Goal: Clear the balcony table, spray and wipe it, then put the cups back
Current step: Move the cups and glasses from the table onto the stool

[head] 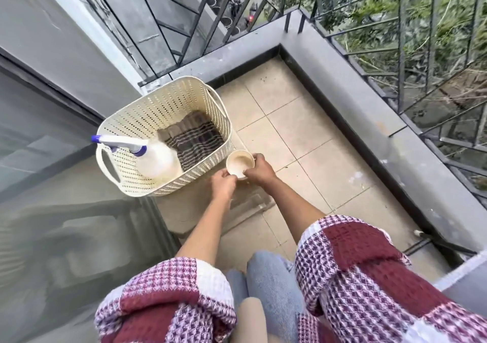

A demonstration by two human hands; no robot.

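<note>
A cream paper cup [239, 163] is held upright just off the near right corner of a cream perforated basket [137, 121]. My right hand [259, 171] grips the cup's right side. My left hand [223, 184] pinches its near left edge with curled fingers. The cup's inside looks empty. A white spray bottle [155, 159] with a blue trigger leans in the basket's near left corner. A dark checked cloth [196, 138] lies on the basket's floor. The basket stands on a low beige table [189, 211], whose top is mostly hidden by the basket and my arms.
The tiled balcony floor [297, 137] stretches to the right. A grey parapet [369, 121] with a black metal railing [405, 60] bounds it at the back and right. A glass sliding door [52, 184] runs along the left. My knees [266, 284] are below.
</note>
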